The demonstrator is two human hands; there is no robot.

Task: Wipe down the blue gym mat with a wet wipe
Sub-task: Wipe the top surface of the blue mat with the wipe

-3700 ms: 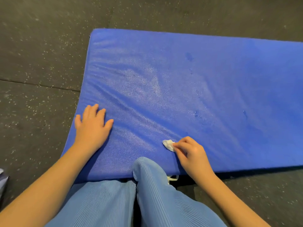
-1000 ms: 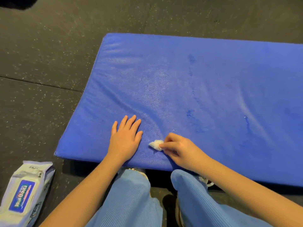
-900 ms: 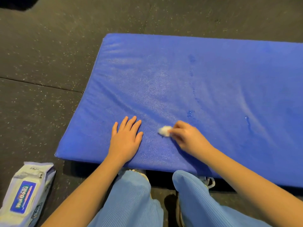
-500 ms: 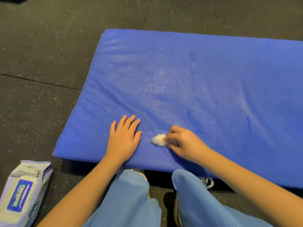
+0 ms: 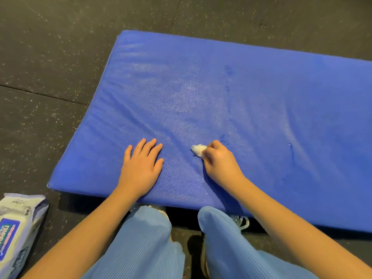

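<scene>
Blue gym mat [image 5: 231, 101], white wet wipe [image 5: 198, 150], black white-speckled rubber floor [image 5: 44, 57], light blue ribbed trousers [image 5: 145, 246], white-and-blue wipes pack [image 5: 14, 228].

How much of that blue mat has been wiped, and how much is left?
Partly done, I'd judge. The blue foam gym mat shows a pale sheen at its left end, likely wiped. In hand: the right hand pinches a crumpled white wet wipe against the mat near its front edge, while the left hand rests flat nearby. Left: dark spots and streaks farther right look untouched.

One head-worn wide-angle view looks steeply down and forward, close over the blue mat [image 5: 231, 93]; edges seem bowed.
</scene>
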